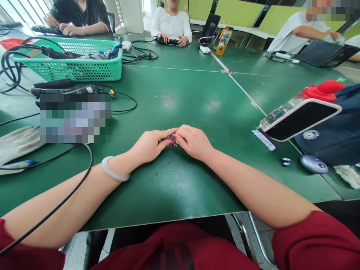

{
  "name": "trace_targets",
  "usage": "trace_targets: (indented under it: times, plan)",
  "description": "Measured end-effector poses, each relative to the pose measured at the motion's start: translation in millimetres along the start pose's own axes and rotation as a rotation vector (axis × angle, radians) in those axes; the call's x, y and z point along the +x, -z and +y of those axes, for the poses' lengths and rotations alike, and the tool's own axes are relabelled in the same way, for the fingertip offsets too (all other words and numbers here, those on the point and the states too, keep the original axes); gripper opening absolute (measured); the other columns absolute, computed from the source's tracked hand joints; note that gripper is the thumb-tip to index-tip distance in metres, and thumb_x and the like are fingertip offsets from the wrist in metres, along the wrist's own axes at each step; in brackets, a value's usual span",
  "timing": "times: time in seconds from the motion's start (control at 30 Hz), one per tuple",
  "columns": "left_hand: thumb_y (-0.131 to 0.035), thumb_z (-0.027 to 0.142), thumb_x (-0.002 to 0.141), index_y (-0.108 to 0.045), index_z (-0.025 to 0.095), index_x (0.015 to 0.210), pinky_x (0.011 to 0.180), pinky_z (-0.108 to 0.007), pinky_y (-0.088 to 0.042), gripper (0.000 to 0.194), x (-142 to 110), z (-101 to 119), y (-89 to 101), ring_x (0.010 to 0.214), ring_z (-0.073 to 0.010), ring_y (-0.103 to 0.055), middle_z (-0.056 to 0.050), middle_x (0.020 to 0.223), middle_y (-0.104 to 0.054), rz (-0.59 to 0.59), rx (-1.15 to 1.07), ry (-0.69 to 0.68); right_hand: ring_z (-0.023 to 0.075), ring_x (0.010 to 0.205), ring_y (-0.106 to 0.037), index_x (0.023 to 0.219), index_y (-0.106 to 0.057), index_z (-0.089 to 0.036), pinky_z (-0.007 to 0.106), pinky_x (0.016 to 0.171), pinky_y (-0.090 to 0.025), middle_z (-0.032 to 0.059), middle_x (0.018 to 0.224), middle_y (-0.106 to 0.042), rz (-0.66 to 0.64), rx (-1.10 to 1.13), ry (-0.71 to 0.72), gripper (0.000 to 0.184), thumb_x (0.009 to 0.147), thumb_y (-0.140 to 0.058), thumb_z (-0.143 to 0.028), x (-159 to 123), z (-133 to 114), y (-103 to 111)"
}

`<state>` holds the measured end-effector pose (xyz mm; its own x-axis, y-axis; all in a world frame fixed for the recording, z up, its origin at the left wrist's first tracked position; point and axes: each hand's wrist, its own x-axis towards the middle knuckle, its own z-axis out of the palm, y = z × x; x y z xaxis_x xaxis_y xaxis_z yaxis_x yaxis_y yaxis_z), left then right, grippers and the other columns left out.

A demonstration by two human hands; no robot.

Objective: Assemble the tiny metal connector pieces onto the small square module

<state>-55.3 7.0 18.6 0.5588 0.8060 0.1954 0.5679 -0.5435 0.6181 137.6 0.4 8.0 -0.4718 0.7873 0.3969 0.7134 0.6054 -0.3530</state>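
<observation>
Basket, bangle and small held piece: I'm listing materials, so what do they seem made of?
Basket: likely plastic, slightly glossy; perforated walls look moulded. Bangle: smooth, pale, perhaps stone or glass. Held piece: golden glints suggest metal; too small for more.

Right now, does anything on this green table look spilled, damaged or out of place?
Nothing looks spilled or damaged, just untidy: a thin black cable crosses in front of your left forearm, and looped black cables hang over the left end of the mint-green plastic basket.
</observation>
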Motion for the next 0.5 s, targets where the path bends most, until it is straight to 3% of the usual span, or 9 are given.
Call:
trace_targets:
  times: [0.5]
  plan:
    - [-0.055, 0.037, 0.085, -0.057, 0.025, 0.131, 0.070, -0.025, -0.048, 0.048, -1.2, 1.0, -0.6, 0.064, -0.0126, -0.055, 0.002, 0.075, -0.068, 0.043, -0.056, 0.007, 0.0144, 0.074, -0.053, 0.081, -0.061, -0.018, 0.026, 0.068, -0.038, 0.0059, 0.084, -0.060, 0.098, -0.108, -0.003, 0.038, 0.099, -0.033, -0.036, -0.6, -2.4, -3.9]
